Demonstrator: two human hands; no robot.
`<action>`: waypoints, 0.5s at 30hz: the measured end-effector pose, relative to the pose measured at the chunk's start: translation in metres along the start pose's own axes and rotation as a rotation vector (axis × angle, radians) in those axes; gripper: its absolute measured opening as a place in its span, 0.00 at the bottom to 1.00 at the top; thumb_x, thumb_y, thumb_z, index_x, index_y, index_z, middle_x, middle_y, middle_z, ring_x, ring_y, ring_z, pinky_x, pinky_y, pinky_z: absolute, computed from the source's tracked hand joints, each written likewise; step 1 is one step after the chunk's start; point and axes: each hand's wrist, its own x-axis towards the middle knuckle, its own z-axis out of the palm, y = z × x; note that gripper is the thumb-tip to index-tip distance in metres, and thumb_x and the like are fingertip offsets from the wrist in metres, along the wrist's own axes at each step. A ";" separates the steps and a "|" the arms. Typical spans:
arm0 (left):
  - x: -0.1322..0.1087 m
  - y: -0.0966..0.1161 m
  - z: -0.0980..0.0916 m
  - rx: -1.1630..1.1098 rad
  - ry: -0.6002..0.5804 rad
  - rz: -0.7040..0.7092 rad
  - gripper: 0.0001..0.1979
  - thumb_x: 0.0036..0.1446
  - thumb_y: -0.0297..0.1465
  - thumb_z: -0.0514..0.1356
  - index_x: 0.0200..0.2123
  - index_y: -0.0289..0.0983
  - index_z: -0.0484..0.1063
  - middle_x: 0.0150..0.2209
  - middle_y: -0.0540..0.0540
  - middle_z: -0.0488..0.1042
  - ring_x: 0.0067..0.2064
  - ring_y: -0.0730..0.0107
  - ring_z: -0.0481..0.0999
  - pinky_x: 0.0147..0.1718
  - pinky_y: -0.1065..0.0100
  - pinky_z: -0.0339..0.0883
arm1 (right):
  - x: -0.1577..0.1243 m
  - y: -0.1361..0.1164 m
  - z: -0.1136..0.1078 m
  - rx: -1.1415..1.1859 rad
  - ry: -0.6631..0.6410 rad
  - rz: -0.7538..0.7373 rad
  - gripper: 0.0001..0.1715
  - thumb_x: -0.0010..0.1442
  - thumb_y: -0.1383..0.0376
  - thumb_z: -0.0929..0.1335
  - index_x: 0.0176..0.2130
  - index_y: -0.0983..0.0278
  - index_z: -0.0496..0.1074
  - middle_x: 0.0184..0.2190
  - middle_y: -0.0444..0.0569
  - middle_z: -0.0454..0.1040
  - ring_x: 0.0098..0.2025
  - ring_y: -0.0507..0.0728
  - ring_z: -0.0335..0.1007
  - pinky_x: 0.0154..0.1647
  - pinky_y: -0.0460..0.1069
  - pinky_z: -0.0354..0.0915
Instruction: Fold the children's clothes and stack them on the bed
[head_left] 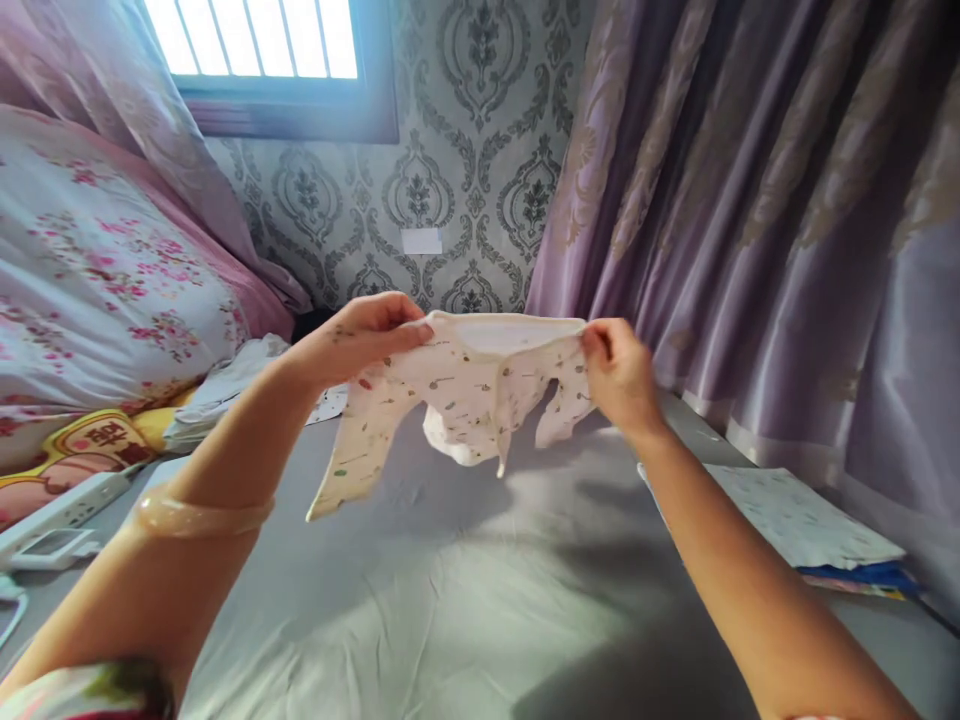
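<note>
A small white baby top with a sparse print hangs stretched between my two hands, above the grey bed sheet. My left hand pinches one shoulder near the neckline, thumb on top. At the opposite shoulder, my right hand is closed on the fabric. The neckline opens along the top edge, and the front flaps overlap toward the right. One long sleeve dangles down to the left; the other hangs below my right hand. The lower hem is bunched underneath.
Folded clothes lie on the grey sheet at the right. More folded garments rest at the left, near a yellow cushion and a white power strip. Purple curtains hang at the right; floral bedding is piled left.
</note>
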 end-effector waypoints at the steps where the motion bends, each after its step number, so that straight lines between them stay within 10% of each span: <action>1: 0.004 -0.006 0.002 0.019 -0.022 0.004 0.16 0.48 0.44 0.66 0.32 0.37 0.73 0.23 0.51 0.69 0.21 0.78 0.62 0.17 0.76 0.54 | 0.001 -0.001 0.005 -0.050 -0.073 -0.023 0.16 0.66 0.57 0.61 0.39 0.62 0.75 0.32 0.50 0.78 0.36 0.57 0.73 0.35 0.48 0.63; 7: 0.025 -0.044 0.015 -0.095 0.263 0.086 0.15 0.43 0.42 0.68 0.27 0.36 0.74 0.23 0.50 0.72 0.25 0.75 0.68 0.23 0.74 0.61 | 0.008 0.009 0.017 -0.211 -0.033 -0.074 0.15 0.67 0.59 0.61 0.44 0.59 0.75 0.36 0.49 0.79 0.39 0.59 0.74 0.39 0.50 0.61; 15: 0.046 -0.051 0.029 -0.146 0.276 -0.015 0.13 0.38 0.38 0.69 0.26 0.35 0.77 0.23 0.48 0.75 0.26 0.72 0.71 0.25 0.72 0.64 | 0.024 0.031 0.030 -0.274 -0.134 -0.162 0.13 0.65 0.64 0.63 0.37 0.61 0.78 0.40 0.50 0.78 0.44 0.58 0.72 0.46 0.52 0.60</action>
